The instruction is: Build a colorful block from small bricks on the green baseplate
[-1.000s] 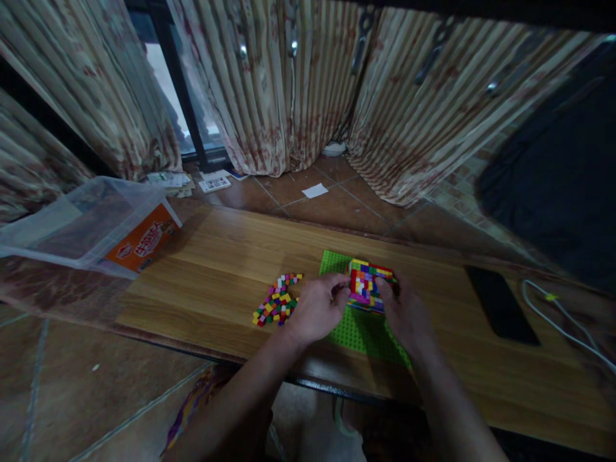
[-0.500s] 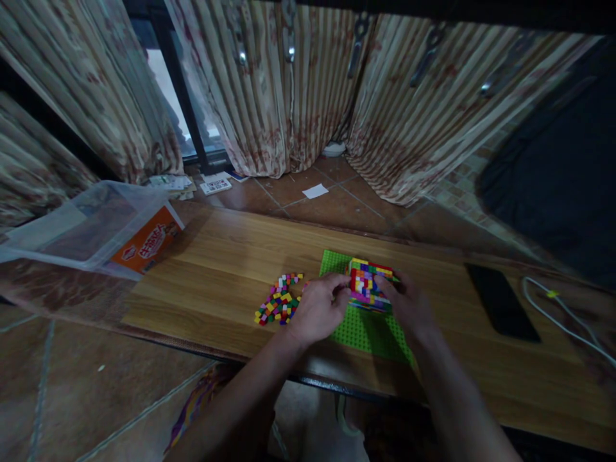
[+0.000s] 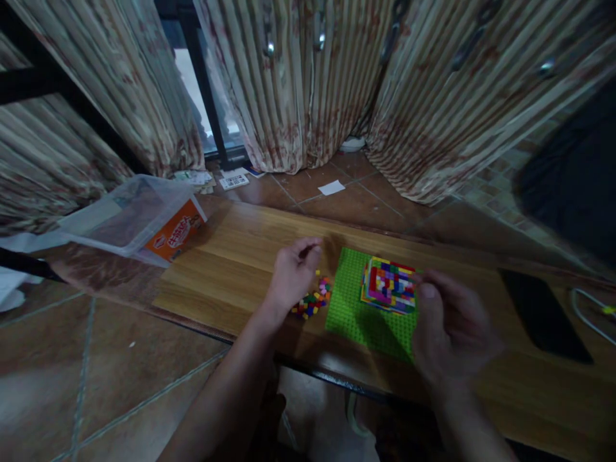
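A colourful block of stacked toy bricks (image 3: 389,286) stands on a green baseplate (image 3: 351,319). My left hand (image 3: 294,274) is above the left part of the table, over the far side of a pile of loose small bricks (image 3: 312,303) that it partly covers. Its thumb and fingers are drawn together, and anything between them is too small to make out. Just right of the brick block, my right hand (image 3: 450,327) is lifted and blurred, its fingers bent near the block's right side. Whether it holds anything does not show.
The wooden table (image 3: 231,256) bears a clear plastic box (image 3: 110,240) with an orange label at its left end. A dark flat slab (image 3: 543,314) and a white cable (image 3: 590,321) lie at the right. Striped curtains (image 3: 298,96) hang behind.
Both hands have come away from the brick block, the left going left over the loose bricks, the right drawing back to the right. The camera view has turned slightly left.
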Demonstrator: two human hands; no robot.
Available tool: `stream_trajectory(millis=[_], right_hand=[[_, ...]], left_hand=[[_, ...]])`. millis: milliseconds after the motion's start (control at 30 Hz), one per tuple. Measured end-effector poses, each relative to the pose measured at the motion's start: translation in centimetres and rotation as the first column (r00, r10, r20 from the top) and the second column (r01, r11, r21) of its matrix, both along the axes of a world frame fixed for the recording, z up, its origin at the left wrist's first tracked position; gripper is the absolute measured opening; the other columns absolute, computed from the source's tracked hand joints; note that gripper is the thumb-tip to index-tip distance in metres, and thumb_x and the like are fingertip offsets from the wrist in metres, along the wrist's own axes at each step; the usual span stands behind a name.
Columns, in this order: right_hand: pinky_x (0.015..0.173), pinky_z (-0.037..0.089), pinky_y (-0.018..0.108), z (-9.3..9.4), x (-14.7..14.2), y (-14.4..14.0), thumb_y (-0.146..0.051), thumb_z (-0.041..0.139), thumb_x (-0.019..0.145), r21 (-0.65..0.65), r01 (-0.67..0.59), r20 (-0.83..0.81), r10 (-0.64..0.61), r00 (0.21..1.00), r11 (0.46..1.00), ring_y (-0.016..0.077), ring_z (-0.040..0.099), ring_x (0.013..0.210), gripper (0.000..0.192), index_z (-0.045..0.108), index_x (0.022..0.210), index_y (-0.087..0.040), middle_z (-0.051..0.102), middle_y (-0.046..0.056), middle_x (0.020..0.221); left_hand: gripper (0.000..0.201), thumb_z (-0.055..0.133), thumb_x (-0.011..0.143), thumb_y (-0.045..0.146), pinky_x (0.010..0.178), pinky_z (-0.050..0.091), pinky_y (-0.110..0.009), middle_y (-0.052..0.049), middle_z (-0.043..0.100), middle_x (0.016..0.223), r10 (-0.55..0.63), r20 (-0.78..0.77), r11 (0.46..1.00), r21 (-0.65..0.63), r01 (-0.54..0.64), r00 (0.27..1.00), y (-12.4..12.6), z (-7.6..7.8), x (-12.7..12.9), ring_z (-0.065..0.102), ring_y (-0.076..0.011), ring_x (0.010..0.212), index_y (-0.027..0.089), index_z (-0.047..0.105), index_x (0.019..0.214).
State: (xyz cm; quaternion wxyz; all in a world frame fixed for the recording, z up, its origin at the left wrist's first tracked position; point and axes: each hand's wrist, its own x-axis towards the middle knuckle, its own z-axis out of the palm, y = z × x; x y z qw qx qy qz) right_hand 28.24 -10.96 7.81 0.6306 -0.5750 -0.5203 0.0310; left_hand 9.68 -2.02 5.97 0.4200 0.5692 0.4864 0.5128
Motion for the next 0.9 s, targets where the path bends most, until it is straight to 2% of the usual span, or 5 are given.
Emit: stream_trajectory(millis=[33, 100, 200, 400, 900], right_hand=[[0.082, 0.051, 0.032, 0.0, -1.0, -0.5, -0.021, 0.062, 0.087, -0.049, -0.115, 0.092, 0.120, 0.989, 0.992, 0.0163, 0.066, 0.086, 0.018, 0.069, 0.104, -0.023, 0.070, 0.003, 0.093], [0.080, 0.051, 0.029, -0.4, -2.6, -1.1, -0.017, 0.061, 0.087, -0.181, -0.335, 0.254, 0.373, 0.892, 0.925, 0.0156, 0.066, 0.086, 0.018, 0.068, 0.102, -0.024, 0.070, 0.002, 0.094], [0.077, 0.050, 0.027, -1.8, -4.3, -1.2, -0.015, 0.056, 0.090, -0.365, -0.472, 0.318, 0.584, 0.747, 0.803, 0.0151, 0.065, 0.086, 0.017, 0.068, 0.099, -0.024, 0.070, 0.002, 0.094], [0.078, 0.050, 0.033, -4.1, -4.8, -0.4, -0.019, 0.054, 0.089, -0.578, -0.354, 0.277, 0.585, 0.763, 0.735, 0.0200, 0.064, 0.088, 0.015, 0.068, 0.093, -0.025, 0.069, 0.003, 0.093], [0.082, 0.050, 0.037, -5.8, -5.7, 2.1, -0.019, 0.052, 0.087, -0.578, -0.325, 0.310, 0.570, 0.761, 0.749, 0.0231, 0.063, 0.091, 0.019, 0.068, 0.097, -0.022, 0.068, 0.007, 0.096]], left_hand=[[0.023, 0.058, 0.083, 0.027, 0.072, 0.052, -0.025, -0.004, 0.072, 0.088, 0.046, 0.042, 0.999, -0.014, -0.046, 0.998, 0.3, 0.1, -0.5, 0.065, -0.0150, 0.079, 0.015, 0.071, 0.098], [0.023, 0.060, 0.081, 0.028, 0.069, 0.052, -0.024, -0.004, 0.072, 0.084, 0.118, 0.116, 0.993, -0.034, -0.114, 0.986, 0.7, 0.2, -1.4, 0.064, -0.0143, 0.075, 0.014, 0.072, 0.095], [0.024, 0.062, 0.077, 0.029, 0.067, 0.052, -0.023, -0.004, 0.071, 0.084, 0.167, 0.179, 0.986, -0.046, -0.161, 0.970, 1.0, 0.2, -2.1, 0.063, -0.0134, 0.073, 0.012, 0.071, 0.092], [0.024, 0.062, 0.077, 0.029, 0.069, 0.053, -0.024, -0.003, 0.070, 0.081, 0.175, 0.221, 0.984, -0.070, -0.163, 0.960, 1.1, 0.3, -2.5, 0.064, -0.0137, 0.076, 0.012, 0.071, 0.092], [0.022, 0.060, 0.078, 0.026, 0.068, 0.053, -0.024, -0.003, 0.068, 0.079, 0.157, 0.179, 0.986, -0.085, -0.144, 0.971, 1.0, 0.3, -2.9, 0.062, -0.0128, 0.071, 0.012, 0.070, 0.092]])
